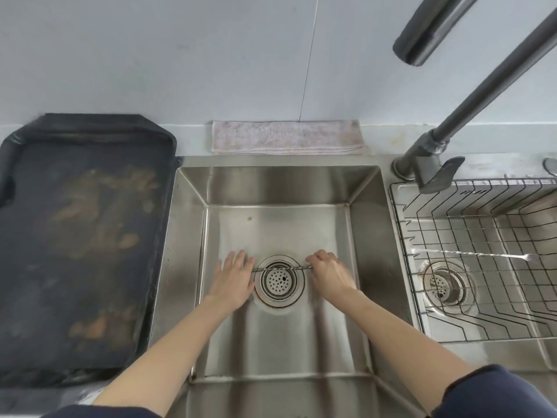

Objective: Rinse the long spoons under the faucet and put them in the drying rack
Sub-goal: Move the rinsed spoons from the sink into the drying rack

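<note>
My right hand [328,274] pinches a long spoon [283,268] lying across the sink [271,188] drain; my left hand [236,274] rests flat on its other end. Thin, stiff, probably slippery: I'd grip mid-handle.

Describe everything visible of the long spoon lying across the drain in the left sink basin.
The long spoon is a thin metal rod with a twisted stem, lying level across the round drain strainer at the bottom of the sink. The right hand curls round its right end; the left hand, fingers straight, covers its left end. Both ends are hidden, so the bowl cannot be seen. No water is running on it.
</note>
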Motion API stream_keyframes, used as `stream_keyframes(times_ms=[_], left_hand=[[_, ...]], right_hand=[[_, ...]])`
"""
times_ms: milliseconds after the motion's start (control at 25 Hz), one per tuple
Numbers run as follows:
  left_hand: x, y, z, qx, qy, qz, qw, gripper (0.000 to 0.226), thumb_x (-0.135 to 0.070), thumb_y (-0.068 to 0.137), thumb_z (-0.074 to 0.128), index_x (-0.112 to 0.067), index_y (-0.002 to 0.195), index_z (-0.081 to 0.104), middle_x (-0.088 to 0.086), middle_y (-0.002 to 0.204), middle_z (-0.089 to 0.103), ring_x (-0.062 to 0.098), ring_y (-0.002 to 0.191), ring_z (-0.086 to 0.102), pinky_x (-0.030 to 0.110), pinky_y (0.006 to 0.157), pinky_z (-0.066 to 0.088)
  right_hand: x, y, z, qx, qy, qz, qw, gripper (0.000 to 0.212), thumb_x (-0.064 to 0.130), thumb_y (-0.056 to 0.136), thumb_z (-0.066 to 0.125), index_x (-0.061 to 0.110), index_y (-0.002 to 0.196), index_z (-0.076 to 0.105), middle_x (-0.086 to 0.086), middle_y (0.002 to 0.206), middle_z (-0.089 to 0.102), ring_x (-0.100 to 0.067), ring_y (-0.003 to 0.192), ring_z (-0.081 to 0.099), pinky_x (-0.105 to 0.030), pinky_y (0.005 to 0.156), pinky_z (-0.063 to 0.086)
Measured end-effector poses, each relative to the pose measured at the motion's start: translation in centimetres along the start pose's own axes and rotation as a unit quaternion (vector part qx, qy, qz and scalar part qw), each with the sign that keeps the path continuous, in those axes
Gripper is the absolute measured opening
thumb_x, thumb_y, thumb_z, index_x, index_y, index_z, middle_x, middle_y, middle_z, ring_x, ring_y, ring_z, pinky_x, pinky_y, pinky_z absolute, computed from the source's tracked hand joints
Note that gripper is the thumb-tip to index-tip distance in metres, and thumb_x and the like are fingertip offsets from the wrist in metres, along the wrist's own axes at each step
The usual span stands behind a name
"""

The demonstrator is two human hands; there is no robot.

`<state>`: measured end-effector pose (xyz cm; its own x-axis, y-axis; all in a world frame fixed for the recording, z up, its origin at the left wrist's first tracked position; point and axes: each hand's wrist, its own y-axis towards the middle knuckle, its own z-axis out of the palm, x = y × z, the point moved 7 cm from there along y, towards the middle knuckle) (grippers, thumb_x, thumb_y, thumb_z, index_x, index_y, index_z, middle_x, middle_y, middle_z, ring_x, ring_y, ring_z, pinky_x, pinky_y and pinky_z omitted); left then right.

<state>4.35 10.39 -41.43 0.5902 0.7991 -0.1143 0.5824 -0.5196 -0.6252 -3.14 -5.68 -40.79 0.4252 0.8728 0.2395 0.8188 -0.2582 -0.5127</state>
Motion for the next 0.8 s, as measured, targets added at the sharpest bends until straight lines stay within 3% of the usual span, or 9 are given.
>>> stream_keyframes(times_ms=[280,400,480,640,800], left_hand=[[0.5,1.8,1.2,-0.078,-0.040,0.002,0.996,0.047,-0.016,0.089,0.051,-0.013,0.134,0.041,0.012,0.140,0.040,0.027,0.133,0.036,0.040,0.109,0.028],[0.6,2.2,1.1,-0.127,-0.062,0.014,0.990,0.032,-0.007,0.072,0.070,-0.008,0.104,0.064,0.015,0.107,0.063,0.034,0.101,0.061,0.043,0.086,0.048],[0.7,2.5,0.8,-0.150,-0.028,0.015,0.988,0.027,-0.008,0.061,0.079,-0.012,0.085,0.067,0.009,0.088,0.066,0.029,0.082,0.066,0.037,0.070,0.053],[0.7,2.9,1.4,-0.113,-0.027,0.003,0.993,0.023,-0.011,0.091,0.045,-0.013,0.113,0.053,0.005,0.120,0.054,0.026,0.115,0.050,0.035,0.093,0.038],[0.8,2.4,1.3,-0.124,-0.008,0.003,0.992,0.025,-0.009,0.094,0.038,-0.014,0.114,0.049,0.003,0.122,0.053,0.023,0.116,0.048,0.032,0.093,0.036]], right_hand=[[-0.8,2.0,1.6,-0.013,0.009,0.009,1.000,0.032,0.001,0.089,0.043,0.005,0.118,0.055,-0.017,0.123,0.053,-0.032,0.115,0.047,-0.039,0.094,0.041],[-0.7,2.4,2.1,-0.029,0.018,0.005,0.999,0.027,-0.002,0.086,0.047,0.003,0.111,0.058,-0.019,0.115,0.057,-0.035,0.109,0.051,-0.042,0.091,0.042],[-0.6,2.6,2.3,-0.039,0.019,0.001,0.999,0.023,-0.004,0.085,0.050,0.001,0.104,0.061,-0.020,0.110,0.060,-0.036,0.106,0.054,-0.043,0.089,0.043],[-0.6,2.6,2.6,-0.036,0.007,-0.003,0.999,0.022,-0.003,0.087,0.047,0.002,0.105,0.059,-0.018,0.112,0.059,-0.034,0.108,0.052,-0.041,0.090,0.042],[-0.5,2.1,2.5,-0.025,-0.002,0.002,1.000,0.025,-0.004,0.088,0.046,0.004,0.110,0.055,-0.014,0.117,0.056,-0.031,0.110,0.050,-0.039,0.090,0.041]])
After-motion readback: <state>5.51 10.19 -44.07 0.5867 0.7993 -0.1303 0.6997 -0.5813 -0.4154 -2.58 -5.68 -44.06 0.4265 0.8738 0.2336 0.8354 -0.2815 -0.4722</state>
